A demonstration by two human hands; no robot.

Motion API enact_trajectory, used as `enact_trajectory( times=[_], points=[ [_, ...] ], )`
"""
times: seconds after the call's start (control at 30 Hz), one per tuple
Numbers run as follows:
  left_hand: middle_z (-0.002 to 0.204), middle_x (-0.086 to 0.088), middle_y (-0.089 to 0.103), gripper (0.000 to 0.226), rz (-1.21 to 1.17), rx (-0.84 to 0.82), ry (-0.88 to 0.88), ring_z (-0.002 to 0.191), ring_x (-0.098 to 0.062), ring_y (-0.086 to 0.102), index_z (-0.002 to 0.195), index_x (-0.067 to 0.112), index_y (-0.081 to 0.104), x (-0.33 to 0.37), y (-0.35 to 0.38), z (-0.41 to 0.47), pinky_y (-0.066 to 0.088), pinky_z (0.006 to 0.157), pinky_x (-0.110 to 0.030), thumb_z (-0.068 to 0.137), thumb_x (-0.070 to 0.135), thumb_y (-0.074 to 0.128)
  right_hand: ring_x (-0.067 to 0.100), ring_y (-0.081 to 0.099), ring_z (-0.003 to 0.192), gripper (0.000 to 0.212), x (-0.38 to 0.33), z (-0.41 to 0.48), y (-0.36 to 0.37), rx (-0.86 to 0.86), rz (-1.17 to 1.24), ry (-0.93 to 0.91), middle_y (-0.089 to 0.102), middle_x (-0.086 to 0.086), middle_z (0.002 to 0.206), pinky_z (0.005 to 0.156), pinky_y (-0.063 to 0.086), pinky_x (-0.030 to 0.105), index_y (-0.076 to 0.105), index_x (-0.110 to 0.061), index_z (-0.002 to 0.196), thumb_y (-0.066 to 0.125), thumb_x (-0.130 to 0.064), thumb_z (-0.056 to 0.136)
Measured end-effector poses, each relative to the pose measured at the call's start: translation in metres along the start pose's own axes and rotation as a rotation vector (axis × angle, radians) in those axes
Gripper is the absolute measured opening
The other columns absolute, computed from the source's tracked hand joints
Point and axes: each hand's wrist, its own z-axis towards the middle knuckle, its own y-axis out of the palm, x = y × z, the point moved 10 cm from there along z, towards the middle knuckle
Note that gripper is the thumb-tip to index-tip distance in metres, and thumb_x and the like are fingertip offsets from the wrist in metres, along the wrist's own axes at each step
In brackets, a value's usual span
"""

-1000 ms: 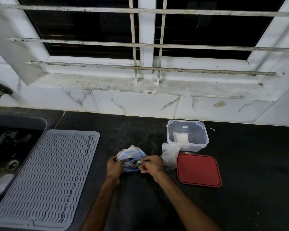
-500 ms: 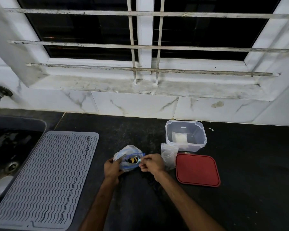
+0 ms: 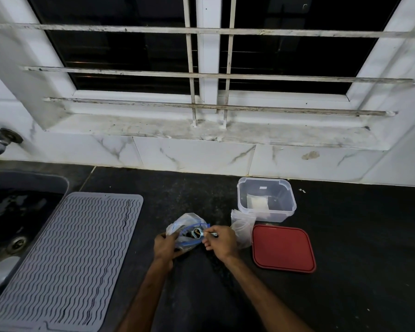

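A clear plastic zip bag with a blue seal is being gripped on the black surface by the left hand, its fingers curled round the bag's side. A small pale spoon-like tool is being pinched by the right hand at the bag's mouth, near the red square lid.

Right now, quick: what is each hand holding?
Left hand: grips the plastic zip bag.
Right hand: pinches a small spoon at the bag's mouth.
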Motion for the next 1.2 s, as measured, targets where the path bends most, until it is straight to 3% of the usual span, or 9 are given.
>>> enact_trajectory(
  times=[0.17, 0.37, 0.47, 0.57, 0.67, 0.8, 0.93, 1.2],
  points=[
    [0.12, -0.021, 0.054, 0.043, 0.015, -0.006, 0.019, 0.103, -0.038, 0.061, 0.126, 0.004, 0.042, 0.002, -0.004, 0.0, 0.056, 0.064, -0.044, 0.091, 0.015, 0.063, 0.011, 0.067, 0.06, 0.013, 0.009, -0.006, 0.008, -0.053, 0.339, 0.186, 0.072, 0.015, 0.08, 0.058, 0.056, 0.022, 0.067, -0.002, 0.103, 0.062, -0.006, 0.092],
    [0.124, -0.01, 0.049, 0.067, 0.065, -0.012, 0.11, 0.111, -0.031, 0.055, 0.134, 0.014, 0.033, 0.015, -0.006, -0.002, 0.055, 0.084, -0.05, 0.084, 0.037, 0.071, 0.011, 0.067, 0.062, 0.013, 0.007, -0.014, -0.013, -0.081, 0.457, 0.229, 0.072, 0.014, 0.077, 0.058, 0.056, 0.022, 0.069, 0.001, 0.101, 0.062, -0.004, 0.092],
    [0.136, -0.014, 0.046, 0.07, 0.192, 0.205, 0.399, 0.121, -0.03, 0.051, 0.138, 0.01, 0.037, 0.046, -0.02, -0.017, 0.046, 0.1, -0.043, 0.084, 0.039, 0.071, 0.011, 0.067, 0.062, 0.014, 0.004, -0.021, -0.03, -0.08, 0.472, 0.204, 0.072, 0.015, 0.078, 0.058, 0.055, 0.022, 0.069, 0.002, 0.102, 0.062, -0.004, 0.092],
    [0.124, -0.01, 0.051, 0.046, 0.281, 0.367, 0.803, 0.113, -0.023, 0.053, 0.126, 0.011, 0.048, 0.082, -0.016, -0.067, 0.045, 0.091, -0.033, 0.088, 0.03, 0.067, 0.012, 0.066, 0.066, 0.013, -0.003, -0.03, -0.055, -0.074, 0.509, 0.175, 0.073, 0.016, 0.081, 0.06, 0.056, 0.022, 0.069, 0.0, 0.101, 0.063, -0.005, 0.091],
    [0.111, 0.001, 0.053, 0.029, 0.371, 0.323, 0.974, 0.097, -0.012, 0.053, 0.115, 0.016, 0.053, 0.079, 0.013, -0.102, 0.045, 0.082, -0.028, 0.089, 0.021, 0.064, 0.013, 0.068, 0.067, 0.011, -0.008, -0.031, -0.087, -0.031, 0.551, 0.148, 0.074, 0.014, 0.08, 0.06, 0.056, 0.023, 0.07, -0.001, 0.099, 0.063, -0.004, 0.09],
    [0.096, 0.012, 0.062, 0.014, 0.495, 0.017, 0.805, 0.085, -0.005, 0.063, 0.101, 0.028, 0.057, 0.029, 0.073, -0.089, 0.047, 0.074, -0.024, 0.09, 0.025, 0.065, 0.01, 0.067, 0.058, 0.01, -0.011, -0.028, -0.129, 0.042, 0.539, 0.079, 0.072, 0.011, 0.072, 0.057, 0.057, 0.021, 0.067, 0.003, 0.099, 0.06, 0.001, 0.091],
    [0.1, 0.008, 0.068, 0.026, 0.68, -0.212, 0.63, 0.094, -0.009, 0.064, 0.11, 0.022, 0.063, -0.008, 0.123, -0.062, 0.047, 0.081, -0.022, 0.085, 0.02, 0.071, 0.012, 0.067, 0.056, 0.011, -0.012, -0.023, -0.144, 0.056, 0.436, 0.052, 0.071, 0.014, 0.072, 0.055, 0.056, 0.021, 0.066, 0.005, 0.1, 0.061, 0.001, 0.091],
    [0.107, 0.002, 0.071, 0.021, 0.776, -0.147, 0.591, 0.098, -0.016, 0.065, 0.11, 0.026, 0.068, -0.002, 0.142, -0.047, 0.052, 0.086, -0.03, 0.09, 0.027, 0.062, 0.012, 0.064, 0.053, 0.007, -0.004, -0.009, -0.141, 0.05, 0.234, 0.035, 0.071, 0.013, 0.069, 0.054, 0.055, 0.023, 0.068, 0.002, 0.094, 0.064, -0.002, 0.09]
  ],
)
